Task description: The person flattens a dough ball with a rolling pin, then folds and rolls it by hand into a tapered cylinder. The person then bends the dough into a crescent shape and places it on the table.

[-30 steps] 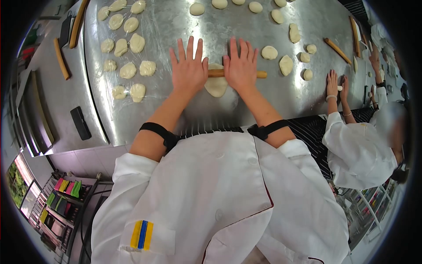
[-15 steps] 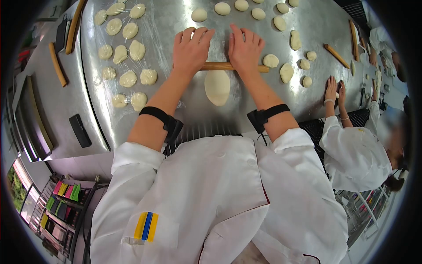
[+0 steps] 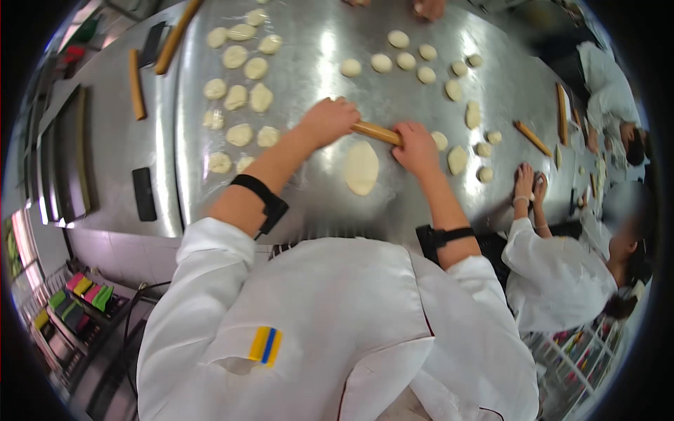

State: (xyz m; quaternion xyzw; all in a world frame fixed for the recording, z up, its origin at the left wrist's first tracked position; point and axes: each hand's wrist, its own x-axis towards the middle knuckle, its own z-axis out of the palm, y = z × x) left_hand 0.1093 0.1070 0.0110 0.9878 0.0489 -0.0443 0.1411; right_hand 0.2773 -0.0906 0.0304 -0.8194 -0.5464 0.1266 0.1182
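My left hand (image 3: pixel 330 121) is closed around the left end of a wooden rolling pin (image 3: pixel 378 132), and my right hand (image 3: pixel 416 146) grips the other end. The pin slants slightly down to the right, just beyond a flattened oval of dough (image 3: pixel 361 169) on the metal table. The dough appears apart from the pin. Right of my right hand are a dough piece (image 3: pixel 439 140) and a flatter one (image 3: pixel 457 160). On my left, rows of dough pieces (image 3: pixel 239 135) lie under clear plastic film. Several round dough balls (image 3: pixel 381 63) sit farther back.
The steel table (image 3: pixel 309 189) carries more rolling pins (image 3: pixel 136 84) at left and another pin (image 3: pixel 533 138) at right. A black flat object (image 3: pixel 144 194) lies near the left front edge. A co-worker (image 3: pixel 562 274) works at right; another person's hand (image 3: pixel 429 8) shows at the far edge.
My hands have gone from fingers stretched over the rolling pin to gripping its ends. The pin now slants instead of lying nearly level. The camera view has shifted, and hands appear at the far edge.
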